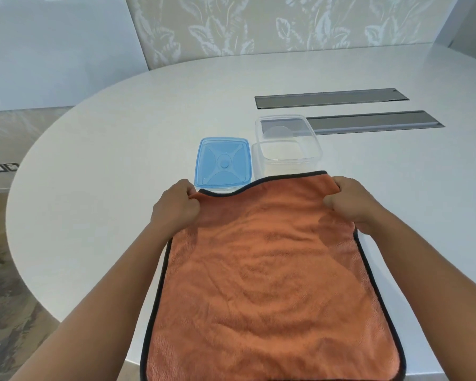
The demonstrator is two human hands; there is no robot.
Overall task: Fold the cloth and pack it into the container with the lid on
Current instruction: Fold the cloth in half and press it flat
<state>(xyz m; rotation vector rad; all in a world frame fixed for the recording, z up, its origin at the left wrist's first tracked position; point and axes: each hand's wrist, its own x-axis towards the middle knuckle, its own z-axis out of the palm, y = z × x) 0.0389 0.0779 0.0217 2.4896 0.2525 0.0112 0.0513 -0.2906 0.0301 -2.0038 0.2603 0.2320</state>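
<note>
- The orange cloth [270,270] with its dark edging lies spread across the near part of the white worktop [121,133], its near end reaching the worktop's edge.
- The left hand [176,207] has its fingers curled tight around the far left corner of the cloth, pinching it.
- The right hand [346,200] does the same on the far right corner, fingers curled in with cloth bunched under them.
- Between the two hands, the far hem rises in a soft wave, higher on the right side than the left.
- Just beyond that hem sits the blue lid [223,162], lying flat on the worktop, its near edge partly hidden by the cloth.
- Right beside the lid, to its right, stands the clear container [287,144], open at the top and with nothing in it.
- Behind the container, two long grey slots [331,98] are set into the worktop.
</note>
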